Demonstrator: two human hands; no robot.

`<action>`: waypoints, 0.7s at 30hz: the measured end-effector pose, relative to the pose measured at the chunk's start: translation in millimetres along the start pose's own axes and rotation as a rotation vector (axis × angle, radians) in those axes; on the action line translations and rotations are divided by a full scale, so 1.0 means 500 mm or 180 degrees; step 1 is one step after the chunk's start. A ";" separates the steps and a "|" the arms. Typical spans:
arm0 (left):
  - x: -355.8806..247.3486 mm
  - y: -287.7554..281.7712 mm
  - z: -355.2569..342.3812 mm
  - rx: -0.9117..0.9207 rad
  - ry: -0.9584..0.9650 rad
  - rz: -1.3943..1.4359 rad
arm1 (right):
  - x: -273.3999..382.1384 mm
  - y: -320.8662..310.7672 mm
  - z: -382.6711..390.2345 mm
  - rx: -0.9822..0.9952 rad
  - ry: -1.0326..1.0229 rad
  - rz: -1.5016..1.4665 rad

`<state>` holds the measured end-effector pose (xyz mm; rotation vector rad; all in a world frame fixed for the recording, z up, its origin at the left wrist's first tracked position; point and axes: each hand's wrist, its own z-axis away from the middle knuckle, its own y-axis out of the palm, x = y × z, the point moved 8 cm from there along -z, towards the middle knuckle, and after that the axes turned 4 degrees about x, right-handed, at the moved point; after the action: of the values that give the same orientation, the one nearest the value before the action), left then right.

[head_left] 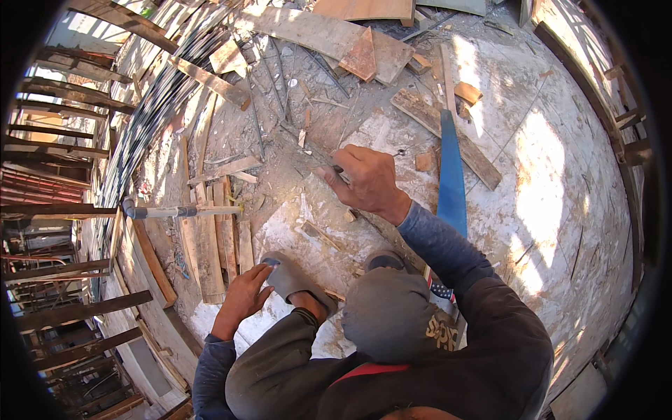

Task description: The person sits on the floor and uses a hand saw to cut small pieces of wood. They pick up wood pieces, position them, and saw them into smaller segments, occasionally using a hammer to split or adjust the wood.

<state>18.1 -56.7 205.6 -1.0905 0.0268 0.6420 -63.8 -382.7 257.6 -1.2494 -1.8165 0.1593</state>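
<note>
My right hand point(371, 180) is raised over the dusty floor, its fingers closed. A small dark bit shows between thumb and forefinger, too hidden to name. A thin dark rod-like line point(306, 143) runs up to that hand; whether it is held or lies beneath cannot be told. Lower left, my left hand point(245, 292) hangs with fingers apart, holding nothing, beside the grey clog point(297, 281) on my left foot. A handsaw with a blue blade point(451, 182) lies right of my right hand, its patterned handle point(441, 290) partly hidden by my right arm.
Loose wood strips point(210, 245) lie left of my feet, near a pale tube with grey ends point(183, 210). A long board point(448, 136) rests by the saw. Wide planks point(329, 38) and a bundle of thin rods point(150, 115) lie farther off. Timber beams point(77, 311) line the left.
</note>
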 end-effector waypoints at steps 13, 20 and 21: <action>-0.071 -0.330 -0.154 -0.2588 0.0602 -0.0510 | 0.098 0.093 -0.093 0.1009 -0.0420 -0.0525; -0.049 -0.368 -0.265 -0.2457 0.0895 0.0455 | 0.101 0.127 -0.220 0.1655 -0.1170 -0.0614; -0.002 -0.350 -0.299 -0.1810 0.0437 0.1380 | 0.076 0.145 -0.235 0.2123 -0.0930 -0.0520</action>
<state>146.9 -233.7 276.8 -1.7010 0.2143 0.9966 67.8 -359.7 309.3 -0.6243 -1.8692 0.8175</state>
